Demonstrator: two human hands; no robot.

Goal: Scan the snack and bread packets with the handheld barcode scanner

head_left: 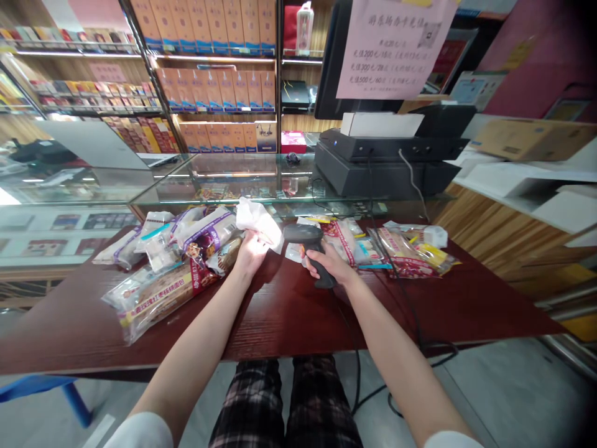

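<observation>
I am holding a black barcode scanner in my right hand. My fingers are wrapped tight around its handle, and its head is pointing to the left, toward my other hand. My left hand is partly closed, and it is holding a crumpled white wrapper with the fingers. I cannot tell if anything is inside the wrapper. My two hands are near each other but are not touching. A firm grip on the handle is keeping the scanner steady, and my left hand is holding the wrapper up where I can see it.

Both hands are just above a dark red wood tabletop. Bread packets are lying in a pile on the left, and other plastic packets are lying on the right. The scanner's black cord is hanging loose over the edge. Behind them are a glass case and a cash register.
</observation>
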